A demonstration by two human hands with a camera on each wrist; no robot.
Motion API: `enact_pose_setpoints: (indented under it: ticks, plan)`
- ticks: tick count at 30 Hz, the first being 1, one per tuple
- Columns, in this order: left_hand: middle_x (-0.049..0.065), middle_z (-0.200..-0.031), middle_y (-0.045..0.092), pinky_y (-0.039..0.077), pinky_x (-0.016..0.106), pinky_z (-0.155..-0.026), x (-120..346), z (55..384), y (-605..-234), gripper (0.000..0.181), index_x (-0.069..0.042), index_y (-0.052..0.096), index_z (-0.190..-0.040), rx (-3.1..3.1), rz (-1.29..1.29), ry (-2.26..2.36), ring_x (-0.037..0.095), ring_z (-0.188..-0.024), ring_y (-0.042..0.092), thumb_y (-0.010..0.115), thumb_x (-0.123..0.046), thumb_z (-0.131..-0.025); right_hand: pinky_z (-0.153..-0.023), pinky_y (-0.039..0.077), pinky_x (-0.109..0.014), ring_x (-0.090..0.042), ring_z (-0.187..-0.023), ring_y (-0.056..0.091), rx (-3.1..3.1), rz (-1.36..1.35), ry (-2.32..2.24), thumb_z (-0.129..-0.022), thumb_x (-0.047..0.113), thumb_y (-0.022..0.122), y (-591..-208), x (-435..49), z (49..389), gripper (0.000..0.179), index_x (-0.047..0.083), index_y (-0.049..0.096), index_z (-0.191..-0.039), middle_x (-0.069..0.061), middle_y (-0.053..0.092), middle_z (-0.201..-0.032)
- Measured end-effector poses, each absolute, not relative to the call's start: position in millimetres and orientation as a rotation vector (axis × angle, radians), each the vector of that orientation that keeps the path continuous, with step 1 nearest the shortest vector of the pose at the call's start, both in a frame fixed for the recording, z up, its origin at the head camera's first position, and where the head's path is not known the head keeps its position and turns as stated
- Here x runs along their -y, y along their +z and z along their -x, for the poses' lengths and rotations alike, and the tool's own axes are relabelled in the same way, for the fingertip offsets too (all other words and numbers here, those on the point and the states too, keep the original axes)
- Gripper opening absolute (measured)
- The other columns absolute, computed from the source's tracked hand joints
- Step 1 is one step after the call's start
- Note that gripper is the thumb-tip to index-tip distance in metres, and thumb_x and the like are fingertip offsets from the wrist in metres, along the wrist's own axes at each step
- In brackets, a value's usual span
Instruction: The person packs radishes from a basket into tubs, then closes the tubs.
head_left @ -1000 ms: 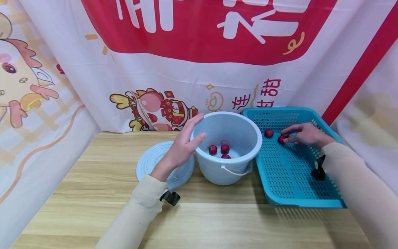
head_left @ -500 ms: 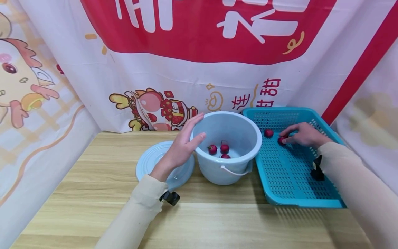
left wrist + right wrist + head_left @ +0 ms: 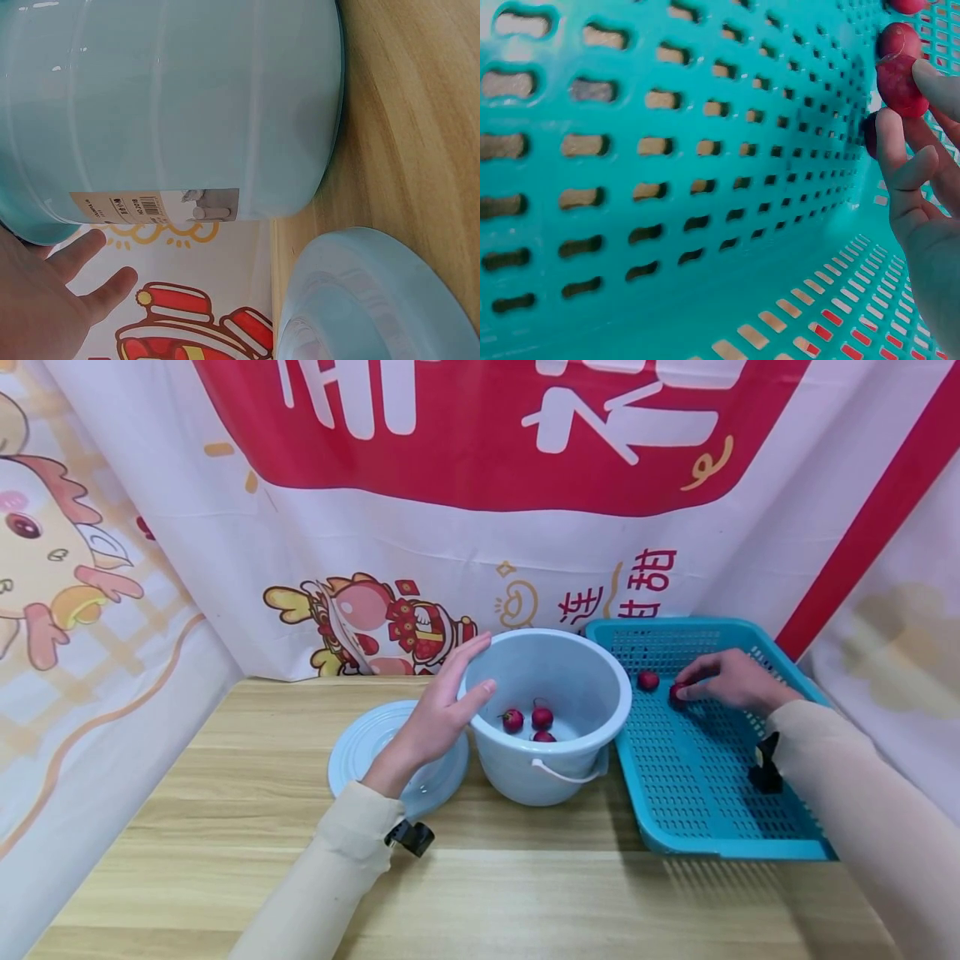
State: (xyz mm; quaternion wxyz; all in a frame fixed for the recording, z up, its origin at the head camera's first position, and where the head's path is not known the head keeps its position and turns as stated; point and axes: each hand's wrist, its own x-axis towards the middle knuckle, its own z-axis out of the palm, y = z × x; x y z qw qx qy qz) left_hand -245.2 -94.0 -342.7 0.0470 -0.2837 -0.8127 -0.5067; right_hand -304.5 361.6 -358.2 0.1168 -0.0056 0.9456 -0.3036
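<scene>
Over the left rim of the pale blue bucket (image 3: 551,777) my left hand (image 3: 442,706) rests with fingers fairly straight; the left wrist view shows its spread fingers by the rim. Three red radishes (image 3: 513,720) lie on the bucket's floor. My right hand (image 3: 738,681) is inside the turquoise basket (image 3: 705,818). It pinches a radish (image 3: 901,84) between thumb and fingers. Another radish (image 3: 648,680) sits to the left of that hand, close to the basket's back-left side. More radishes (image 3: 898,41) show beside the held one in the right wrist view, partly hidden.
A round pale blue lid (image 3: 360,752) lies on the wooden table (image 3: 187,827) to the left of the bucket, partly under my left forearm. The bucket's white handle (image 3: 566,777) hangs at its front. A printed cloth (image 3: 420,560) closes off the back.
My right hand's fingers have drawn in around the radish, and the hand has shifted slightly. The left hand and the bucket stay where they were.
</scene>
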Motion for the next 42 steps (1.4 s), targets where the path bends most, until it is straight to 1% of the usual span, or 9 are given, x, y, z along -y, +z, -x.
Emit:
enact_pose_setpoints:
  ticks: [8, 15, 19, 25, 28, 31, 34, 38, 42]
  plan:
    - [0.000, -0.177, 0.025, 0.025, 0.063, -0.131, 97, 245, -343, 0.065, -0.018, 0.032, -0.167, 2.468, 0.869, -1.549, 0.020, -0.165, 0.023, 0.052, -0.036, -0.108, -0.098, 0.059, -0.059, -0.044, -0.129, 0.055, -2.825, 0.081, -1.010, -0.098, 0.035, 0.077, -345, -355, 302, 0.056, 0.006, 0.062, -0.143, -0.026, 0.062, -0.143]
    - [-0.005, -0.176, 0.026, 0.025, 0.061, -0.132, 97, 245, -343, 0.065, -0.019, 0.033, -0.167, 2.480, 0.859, -1.548, 0.019, -0.164, 0.024, 0.051, -0.038, -0.108, -0.090, 0.063, -0.040, -0.042, -0.138, 0.047, -2.821, 0.061, -1.141, -0.097, 0.040, 0.078, -324, -345, 296, 0.063, 0.011, 0.057, -0.149, -0.022, 0.053, -0.153]
    - [-0.007, -0.176, 0.026, 0.027, 0.062, -0.131, 98, 245, -343, 0.065, -0.019, 0.033, -0.167, 2.484, 0.856, -1.553, 0.019, -0.164, 0.024, 0.051, -0.038, -0.108, -0.086, 0.062, -0.035, -0.043, -0.142, 0.042, -2.817, 0.064, -1.169, -0.097, 0.044, 0.076, -317, -346, 294, 0.068, 0.012, 0.054, -0.153, -0.021, 0.045, -0.160]
    - [-0.008, -0.176, 0.026, 0.026, 0.061, -0.131, 97, 245, -344, 0.064, -0.021, 0.033, -0.167, 2.488, 0.852, -1.554, 0.018, -0.164, 0.024, 0.051, -0.037, -0.108, -0.085, 0.060, -0.026, -0.030, -0.136, 0.047, -2.796, 0.066, -1.252, -0.096, 0.053, 0.074, -314, -345, 289, 0.071, 0.016, 0.054, -0.153, -0.012, 0.047, -0.157]
    - [-0.005, -0.176, 0.026, 0.025, 0.060, -0.132, 96, 245, -343, 0.063, -0.020, 0.033, -0.167, 2.481, 0.868, -1.553, 0.019, -0.164, 0.024, 0.051, -0.036, -0.108, -0.085, 0.060, -0.024, -0.026, -0.132, 0.051, -2.786, 0.042, -1.287, -0.095, 0.055, 0.074, -313, -345, 285, 0.072, 0.017, 0.054, -0.154, -0.002, 0.054, -0.149]
    - [-0.004, -0.176, 0.026, 0.025, 0.060, -0.132, 95, 245, -343, 0.063, -0.019, 0.033, -0.167, 2.476, 0.872, -1.551, 0.019, -0.164, 0.024, 0.050, -0.035, -0.108, -0.085, 0.060, -0.024, -0.021, -0.125, 0.058, -2.783, 0.027, -1.306, -0.094, 0.057, 0.074, -310, -346, 282, 0.073, 0.018, 0.055, -0.153, 0.015, 0.064, -0.130]
    - [-0.005, -0.176, 0.027, 0.025, 0.060, -0.132, 95, 245, -343, 0.063, -0.018, 0.033, -0.167, 2.477, 0.865, -1.547, 0.019, -0.164, 0.025, 0.051, -0.035, -0.108, -0.086, 0.060, -0.025, -0.010, -0.114, 0.066, -2.773, 0.020, -1.342, -0.093, 0.058, 0.074, -307, -345, 280, 0.074, 0.018, 0.055, -0.152, 0.029, 0.069, -0.111]
    - [-0.004, -0.176, 0.027, 0.026, 0.060, -0.132, 95, 245, -342, 0.064, -0.018, 0.033, -0.167, 2.480, 0.861, -1.549, 0.019, -0.164, 0.025, 0.051, -0.035, -0.108, -0.085, 0.060, -0.021, 0.001, -0.102, 0.070, -2.759, 0.024, -1.403, -0.094, 0.058, 0.073, -304, -341, 278, 0.075, 0.015, 0.054, -0.153, 0.032, 0.070, -0.106]
    - [-0.002, -0.176, 0.026, 0.025, 0.060, -0.132, 95, 244, -342, 0.064, -0.017, 0.033, -0.167, 2.479, 0.862, -1.554, 0.019, -0.164, 0.025, 0.051, -0.035, -0.108, -0.085, 0.061, -0.019, 0.002, -0.101, 0.072, -2.776, 0.042, -1.452, -0.093, 0.060, 0.073, -302, -334, 275, 0.075, 0.016, 0.056, -0.152, 0.031, 0.070, -0.108]
